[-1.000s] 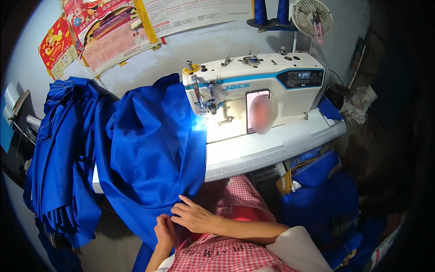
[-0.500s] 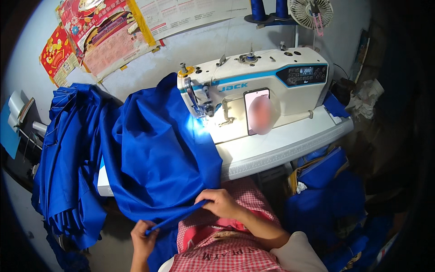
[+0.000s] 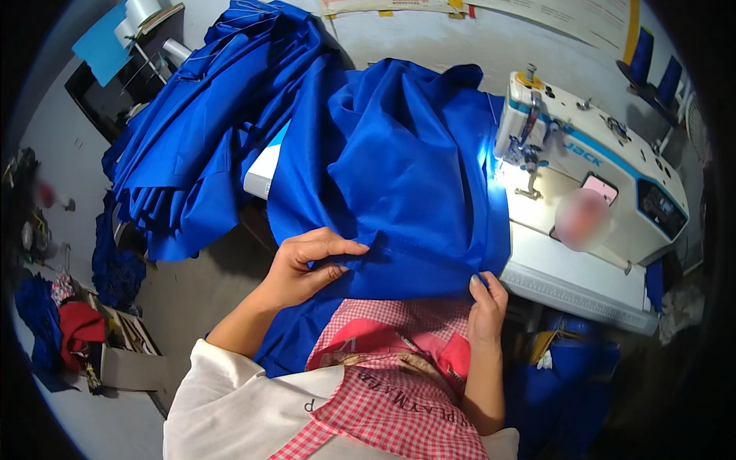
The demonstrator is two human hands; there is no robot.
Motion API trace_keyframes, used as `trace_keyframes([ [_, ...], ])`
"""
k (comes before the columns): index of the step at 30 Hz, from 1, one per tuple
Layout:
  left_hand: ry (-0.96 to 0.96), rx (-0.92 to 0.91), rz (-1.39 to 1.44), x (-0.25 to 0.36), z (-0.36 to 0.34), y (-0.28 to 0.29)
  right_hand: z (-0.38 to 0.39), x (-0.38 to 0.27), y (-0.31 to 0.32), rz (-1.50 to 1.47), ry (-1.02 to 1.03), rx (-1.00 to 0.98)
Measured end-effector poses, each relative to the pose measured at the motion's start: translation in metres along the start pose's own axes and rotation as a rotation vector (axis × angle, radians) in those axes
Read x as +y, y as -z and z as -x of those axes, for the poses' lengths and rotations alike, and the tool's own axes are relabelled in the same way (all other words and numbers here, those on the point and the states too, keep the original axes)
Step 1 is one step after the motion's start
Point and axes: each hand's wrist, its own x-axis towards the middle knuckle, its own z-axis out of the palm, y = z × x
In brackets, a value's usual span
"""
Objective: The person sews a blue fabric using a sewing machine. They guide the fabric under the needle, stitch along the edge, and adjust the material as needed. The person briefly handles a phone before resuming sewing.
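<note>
A large sheet of blue cloth drapes over the sewing machine's table and down toward my lap. My left hand grips the cloth at its near left part, where a small fold rises by the thumb and index finger. Farther right, my right hand pinches the near edge of the cloth at its right corner. Between the two hands the near band of cloth lies fairly flat. The white sewing machine stands to the right, its lamp lighting the cloth's right edge beside the needle area.
Piled blue cloth hangs at the left. A phone leans against the machine. Blue thread cones stand at the far right. A box with cloths sits at the lower left, and more blue cloth lies below the table.
The view has swung left. The cloth edge, earlier a narrow taut strip slanting between my hands, is now spread out flatter. My left hand has moved up onto the cloth; my right holds the right corner.
</note>
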Motion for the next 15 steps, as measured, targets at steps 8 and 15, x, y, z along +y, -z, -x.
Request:
trace_keyframes([
  [8, -0.183, 0.088, 0.019, -0.014, 0.004, -0.001, -0.006, -0.003, -0.008, 0.072, -0.013, 0.021],
  [15, -0.165, 0.291, -0.738, -0.008, 0.026, 0.017, -0.006, -0.010, -0.032, 0.187, -0.021, -0.103],
])
